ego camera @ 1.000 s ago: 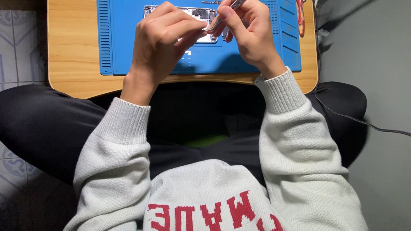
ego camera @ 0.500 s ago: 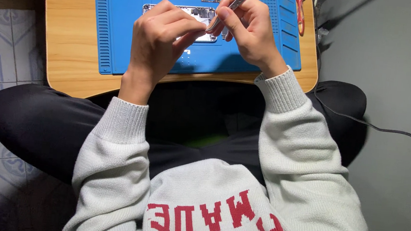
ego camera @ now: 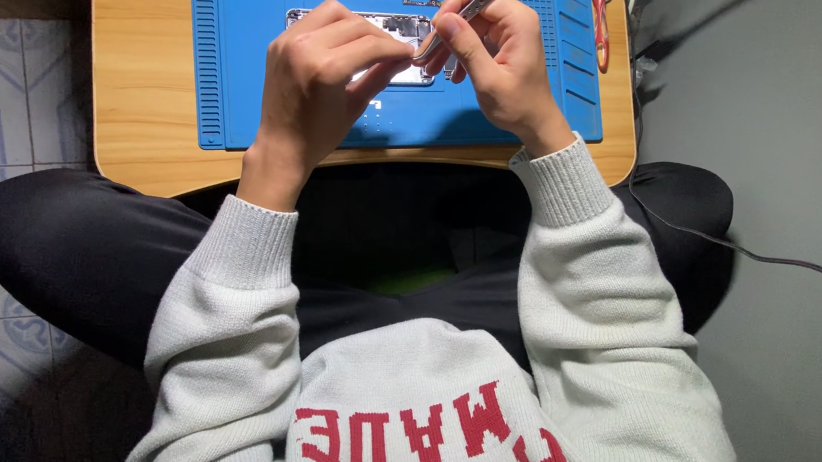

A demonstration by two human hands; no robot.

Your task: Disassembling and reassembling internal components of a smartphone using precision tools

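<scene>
The phone (ego camera: 389, 43) lies opened, back up, on the blue mat (ego camera: 246, 64) atop the small wooden table (ego camera: 130, 124), with small parts set out along the mat's upper edge, so the work looks mid-way: opened up, not yet closed. The left hand (ego camera: 320, 82) arches over the phone's near end, fingers curled and pinched together at the tip, though what they pinch is hidden. The right hand (ego camera: 497, 64) grips metal tweezers (ego camera: 473, 6) like a pen, tip angled down to the left fingertips.
</scene>
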